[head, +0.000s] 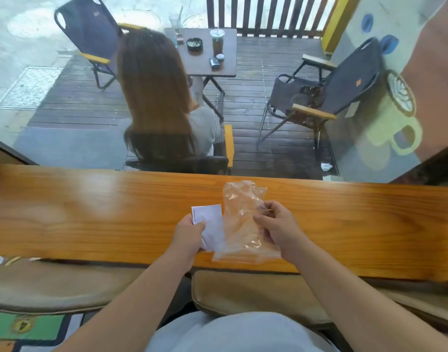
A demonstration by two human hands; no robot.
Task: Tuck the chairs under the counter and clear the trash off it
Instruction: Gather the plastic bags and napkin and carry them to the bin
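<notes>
Two tan cushioned chairs sit with their seats partly under the near edge of the wooden counter (90,212), the left chair (39,285) off to the side and the right chair (243,293) dead center below the hands. On the counter, the left hand (188,233) is closed on a white paper slip (210,224), thumb on top, and the slip's long side runs away from the person toward the window. Touching it on the right is a crinkly clear plastic bag (240,224), also lengthwise front to back, its near end hanging a bit over the counter edge. The right hand (273,224) pinches the bag's right side with fingers curled. Can't tell if anything's in the bag.
</notes>
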